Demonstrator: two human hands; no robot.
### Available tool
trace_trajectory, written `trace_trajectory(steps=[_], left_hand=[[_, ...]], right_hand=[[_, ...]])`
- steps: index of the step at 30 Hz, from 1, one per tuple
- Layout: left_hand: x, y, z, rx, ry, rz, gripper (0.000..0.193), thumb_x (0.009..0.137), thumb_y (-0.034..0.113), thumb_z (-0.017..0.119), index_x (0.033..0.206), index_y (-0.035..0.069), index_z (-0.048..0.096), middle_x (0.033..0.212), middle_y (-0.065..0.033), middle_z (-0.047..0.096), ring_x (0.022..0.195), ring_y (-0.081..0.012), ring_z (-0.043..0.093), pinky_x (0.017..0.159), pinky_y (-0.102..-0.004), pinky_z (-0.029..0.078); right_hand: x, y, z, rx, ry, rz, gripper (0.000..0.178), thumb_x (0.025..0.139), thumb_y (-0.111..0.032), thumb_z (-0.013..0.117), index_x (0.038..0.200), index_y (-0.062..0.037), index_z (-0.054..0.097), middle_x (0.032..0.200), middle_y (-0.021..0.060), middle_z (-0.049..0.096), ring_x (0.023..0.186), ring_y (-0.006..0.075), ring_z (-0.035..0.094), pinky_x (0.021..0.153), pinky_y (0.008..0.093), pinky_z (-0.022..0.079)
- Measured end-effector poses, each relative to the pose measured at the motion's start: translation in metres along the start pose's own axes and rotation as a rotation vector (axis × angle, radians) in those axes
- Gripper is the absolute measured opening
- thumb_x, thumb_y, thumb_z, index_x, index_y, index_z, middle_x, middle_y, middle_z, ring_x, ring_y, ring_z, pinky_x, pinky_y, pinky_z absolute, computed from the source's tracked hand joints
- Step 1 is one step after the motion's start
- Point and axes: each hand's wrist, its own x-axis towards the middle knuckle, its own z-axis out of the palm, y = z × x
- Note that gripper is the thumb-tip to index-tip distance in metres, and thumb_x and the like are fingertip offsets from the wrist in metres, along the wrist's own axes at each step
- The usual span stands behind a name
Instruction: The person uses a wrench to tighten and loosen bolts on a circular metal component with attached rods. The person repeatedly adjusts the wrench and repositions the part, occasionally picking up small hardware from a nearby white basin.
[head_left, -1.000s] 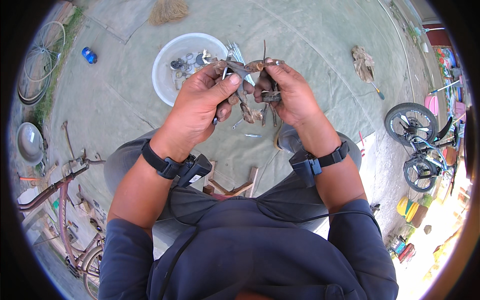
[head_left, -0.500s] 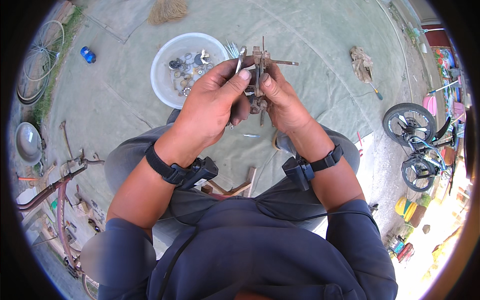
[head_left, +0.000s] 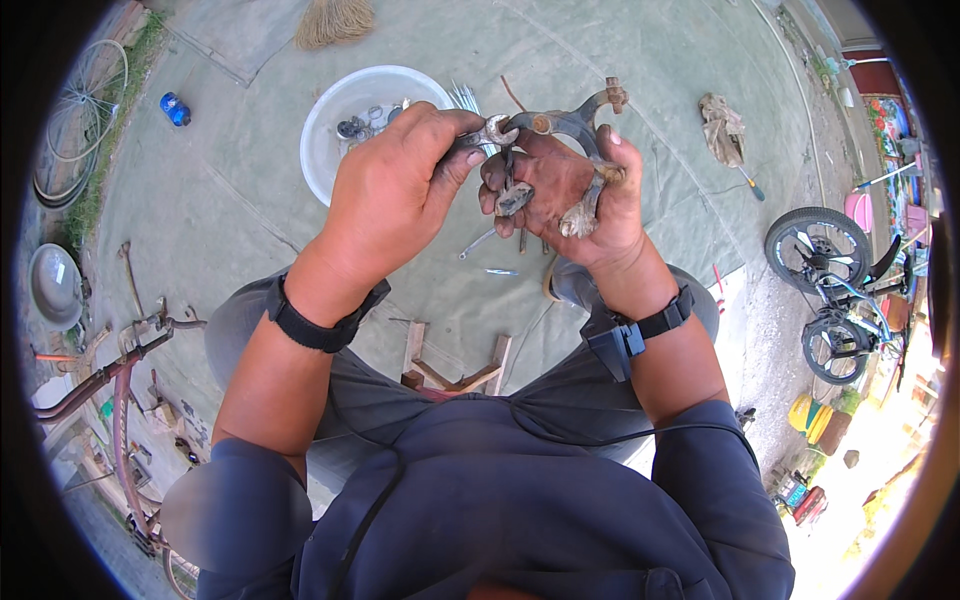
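My left hand (head_left: 392, 195) is closed around an open-ended wrench (head_left: 494, 131), its jaw pointing right at the edge of the part in my other hand. A rusty bicycle brake caliper (head_left: 572, 122) with curved arms rests in my right hand (head_left: 605, 225), palm up, thumb along one arm and fingers curled beneath. A dark block like a brake pad (head_left: 515, 199) shows by the right fingertips. Whether the wrench jaw grips a nut is hard to make out. Beyond my left hand stands a whitish basin (head_left: 316, 125) of small metal parts.
Between my knees is a small wooden frame (head_left: 500, 365). A thin metal tool (head_left: 478, 243) lies on the green ground sheet (head_left: 250, 150). At left are a rusty bicycle frame (head_left: 122, 400) and a metal bowl (head_left: 57, 287); at right, a small bicycle (head_left: 835, 255).
The caliper has turned from edge-on to showing its curved arms, and my right palm has rolled upward. My left hand has shifted slightly left, with the wrench jaw now pointing right.
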Motion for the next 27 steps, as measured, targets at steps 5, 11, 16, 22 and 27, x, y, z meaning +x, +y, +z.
trace_trajectory(steps=[5, 11, 16, 22, 27], left_hand=[[0.007, 0.000, -0.001, -0.013, 0.000, 0.111, 0.026, 0.083, 0.006, 0.072, 0.108, 0.009, 0.068, 0.089, -0.0081, 0.064, 0.076, -0.0310, 0.064, 0.064, -0.0391, 0.049], [0.011, -0.007, -0.001, 0.065, 0.053, 0.204, 0.028, 0.079, 0.005, 0.074, 0.106, 0.012, 0.070, 0.085, -0.0067, 0.062, 0.075, -0.0274, 0.062, 0.064, -0.0383, 0.046], [0.014, -0.010, -0.006, 0.042, 0.027, 0.208, 0.029, 0.076, 0.005, 0.075, 0.104, 0.012, 0.072, 0.084, -0.0065, 0.061, 0.075, -0.0278, 0.061, 0.066, -0.0388, 0.046], [0.019, -0.012, -0.018, 0.100, -0.041, 0.289, 0.037, 0.072, -0.001, 0.074, 0.107, 0.011, 0.072, 0.086, -0.0071, 0.062, 0.079, -0.0275, 0.062, 0.068, -0.0377, 0.048], [0.020, -0.008, -0.027, 0.159, -0.102, 0.306, 0.039, 0.072, -0.002, 0.075, 0.108, 0.012, 0.072, 0.087, -0.0059, 0.062, 0.080, -0.0267, 0.060, 0.071, -0.0377, 0.047]], right_hand=[[-0.003, 0.004, 0.003, 0.042, -0.058, 0.095, 0.090, 0.078, -0.078, 0.046, 0.132, -0.0057, 0.053, 0.107, 0.0174, 0.064, 0.096, 0.0348, 0.064, 0.072, 0.0439, 0.054], [-0.002, 0.005, 0.004, 0.138, -0.072, 0.170, 0.096, 0.075, -0.082, 0.046, 0.132, -0.0056, 0.052, 0.107, 0.0193, 0.063, 0.095, 0.0372, 0.064, 0.070, 0.0441, 0.054], [-0.001, 0.005, 0.004, 0.219, -0.132, 0.223, 0.100, 0.074, -0.084, 0.046, 0.134, -0.0037, 0.051, 0.108, 0.0214, 0.062, 0.092, 0.0387, 0.065, 0.064, 0.0433, 0.056], [-0.001, 0.002, -0.001, 0.186, -0.222, 0.263, 0.105, 0.075, -0.086, 0.042, 0.134, 0.0014, 0.052, 0.106, 0.0243, 0.063, 0.090, 0.0384, 0.066, 0.058, 0.0407, 0.057], [-0.002, -0.008, 0.000, 0.059, -0.198, 0.289, 0.104, 0.078, -0.083, 0.039, 0.133, 0.0041, 0.052, 0.103, 0.0240, 0.065, 0.083, 0.0350, 0.067, 0.053, 0.0370, 0.056]])
